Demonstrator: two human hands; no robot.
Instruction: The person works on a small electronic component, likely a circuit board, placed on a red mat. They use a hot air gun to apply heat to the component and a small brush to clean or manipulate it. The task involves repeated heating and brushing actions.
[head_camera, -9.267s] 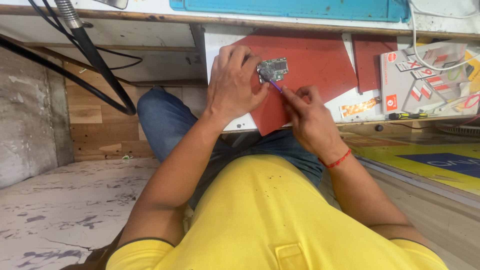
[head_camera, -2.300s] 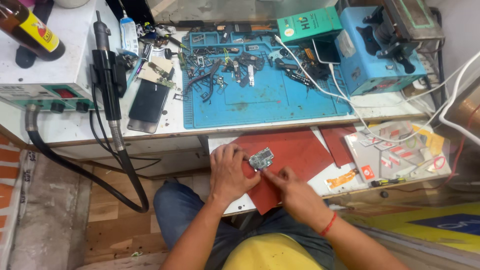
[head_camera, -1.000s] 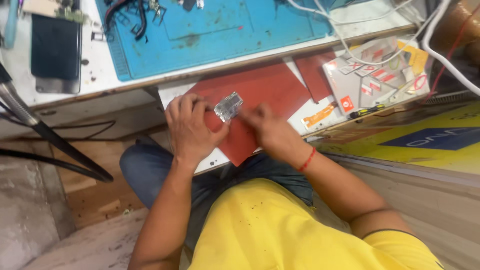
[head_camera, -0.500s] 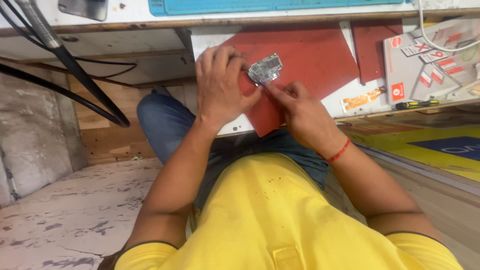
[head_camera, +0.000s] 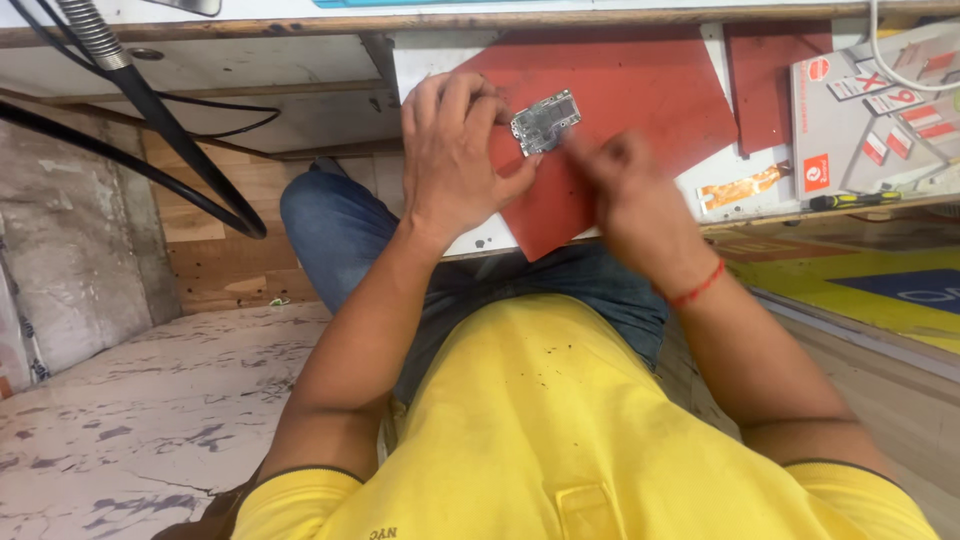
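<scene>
A small grey circuit board (head_camera: 546, 121) lies over a red mat (head_camera: 620, 110) on a white pull-out shelf. My left hand (head_camera: 455, 150) holds the board at its left edge, fingers curled around it. My right hand (head_camera: 625, 185) is just to the right of the board and blurred by motion; its fingers are bunched together near the board's lower right corner. Whether a tool is pinched in it cannot be made out.
A second red mat piece (head_camera: 775, 80) lies to the right, next to a printed card sheet (head_camera: 880, 100), an orange flex strip (head_camera: 740, 188) and a yellow-handled screwdriver (head_camera: 855, 200). A black hose (head_camera: 150, 130) hangs at the left. My jeans and yellow shirt fill the lower frame.
The camera has dropped from the blue work mat and bench tools to my lap. My left hand keeps the board; my right hand is moving quickly beside it.
</scene>
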